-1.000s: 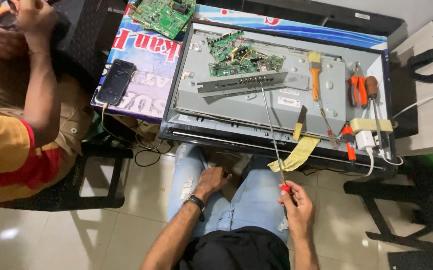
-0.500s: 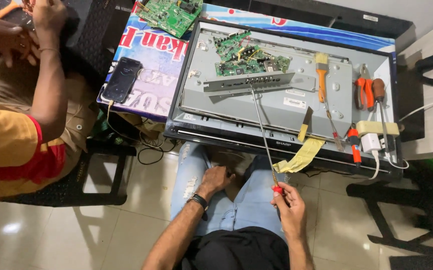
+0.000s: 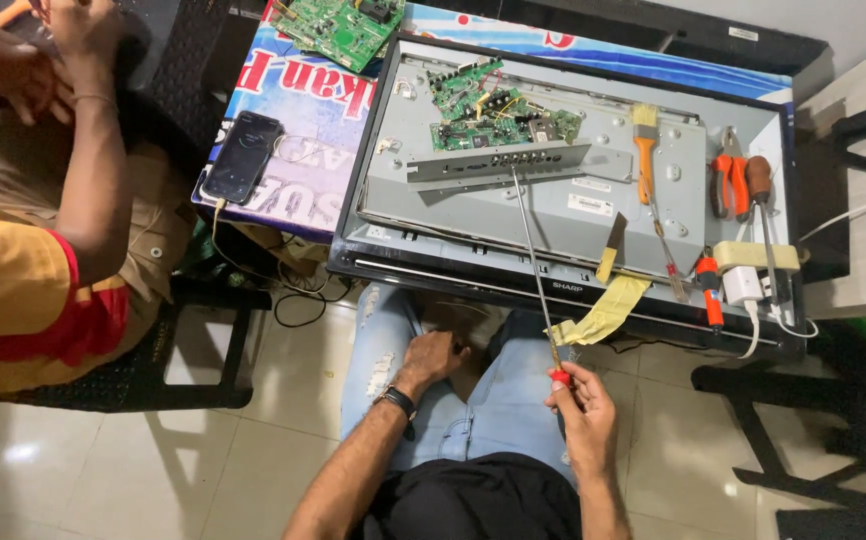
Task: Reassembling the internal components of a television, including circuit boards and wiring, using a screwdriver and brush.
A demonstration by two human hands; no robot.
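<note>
Long thin red-handled screwdriver [image 3: 536, 262] is pinched in the right hand [image 3: 583, 412], its tip on the grey metal bracket [image 3: 498, 165] of the opened television back [image 3: 553, 190]. Left hand [image 3: 436, 358] rests curled, empty, on the knee. Yellow tape strip [image 3: 608, 310] and orange-handled brush [image 3: 645, 155] lie close by.

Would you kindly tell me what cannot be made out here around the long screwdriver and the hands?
Head view only:
- Screwdriver tip: too small to tell which screw it meets on the metal bracket.
- Screwdriver handle: mostly covered by the right hand.
- Left hand: fingers curl under the panel edge; contents, if any, hidden.
</note>
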